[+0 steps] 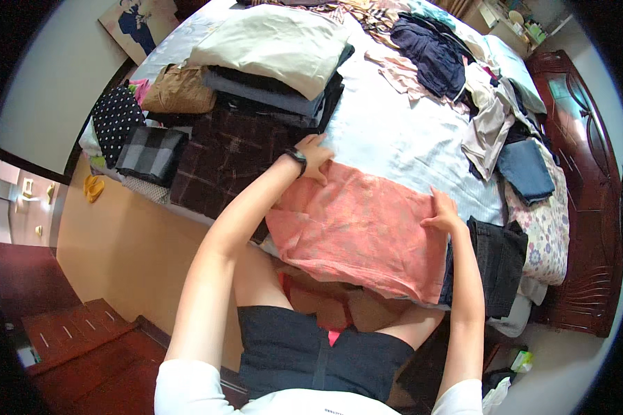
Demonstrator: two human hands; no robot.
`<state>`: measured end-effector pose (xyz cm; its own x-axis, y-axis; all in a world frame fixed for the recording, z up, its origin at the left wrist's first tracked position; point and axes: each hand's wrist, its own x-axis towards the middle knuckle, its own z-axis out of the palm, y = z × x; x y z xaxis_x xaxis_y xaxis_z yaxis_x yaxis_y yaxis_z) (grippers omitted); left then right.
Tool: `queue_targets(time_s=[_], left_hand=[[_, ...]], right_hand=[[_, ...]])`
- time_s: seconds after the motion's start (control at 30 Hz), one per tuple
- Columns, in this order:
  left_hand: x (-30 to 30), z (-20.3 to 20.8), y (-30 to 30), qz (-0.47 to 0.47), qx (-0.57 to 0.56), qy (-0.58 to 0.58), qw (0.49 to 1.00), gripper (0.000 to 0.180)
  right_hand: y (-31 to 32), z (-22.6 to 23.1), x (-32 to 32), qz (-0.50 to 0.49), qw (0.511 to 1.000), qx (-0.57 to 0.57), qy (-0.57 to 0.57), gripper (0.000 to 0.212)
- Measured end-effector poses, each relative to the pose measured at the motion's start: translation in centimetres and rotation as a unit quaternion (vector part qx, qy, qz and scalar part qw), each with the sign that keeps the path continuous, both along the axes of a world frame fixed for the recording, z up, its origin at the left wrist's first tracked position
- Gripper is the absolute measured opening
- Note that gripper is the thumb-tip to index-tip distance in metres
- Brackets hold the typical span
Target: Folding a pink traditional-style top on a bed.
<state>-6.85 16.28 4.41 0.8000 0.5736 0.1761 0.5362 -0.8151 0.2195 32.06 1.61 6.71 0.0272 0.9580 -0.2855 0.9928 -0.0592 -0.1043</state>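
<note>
A coral-coloured piece of folded cloth [363,225], perhaps a garment, lies spread on the near edge of the bed, its front part hanging over the side. On its far left corner rests my left hand [316,158], fingers stretched out and thumb apart, with a dark band on the wrist. My right hand [444,211] touches its far right edge, thumb and forefinger spread. Both hands lie on the cloth without closing round it. A dark brown checked cloth [221,159] is just left of my left forearm. Folded black trousers [495,266] lie right of my right forearm.
A tall stack of folded clothes topped by a cream one [273,45] stands at the far left. Rumpled clothes, among them a navy one [432,55], cover the far right. Folded blue jeans [526,171] lie near the wooden headboard [581,194]. Yellow slippers [93,187] sit on the floor.
</note>
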Motion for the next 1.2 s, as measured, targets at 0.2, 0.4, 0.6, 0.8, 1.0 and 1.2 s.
queue_targets(time_s=[0.2, 0.4, 0.6, 0.8, 1.0, 1.2], left_hand=[[-1.6, 2.6, 2.0, -0.085, -0.252, -0.032, 0.963, 0.035], [-6.7, 4.1, 1.1, -0.009, -0.541, 0.077, 0.838, 0.027], [-7.6, 4.4, 0.3, 0.016, -0.703, -0.143, 0.697, 0.029], [-7.5, 2.7, -6.3, 0.008, -0.633, -0.275, 0.724, 0.074], [-7.9, 3.3, -9.0, 0.176, -0.72, -0.196, 0.642, 0.046], [-9.3, 3.3, -11.9, 0.146, -0.756, -0.254, 0.586, 0.063]], right_hand=[[1.0, -0.2, 5.1, -0.13, 0.956, -0.172, 0.201, 0.047], [0.9, -0.8, 4.3, -0.157, 0.982, -0.095, 0.043, 0.033], [-0.7, 0.0, -1.3, -0.131, 0.968, 0.067, -0.202, 0.056], [-5.4, 0.4, -11.0, -0.021, 0.963, 0.231, 0.135, 0.055], [-10.6, 0.2, -27.6, 0.037, 0.876, 0.257, 0.406, 0.061], [-15.5, 2.8, -35.8, 0.321, 0.793, 0.009, 0.518, 0.06]])
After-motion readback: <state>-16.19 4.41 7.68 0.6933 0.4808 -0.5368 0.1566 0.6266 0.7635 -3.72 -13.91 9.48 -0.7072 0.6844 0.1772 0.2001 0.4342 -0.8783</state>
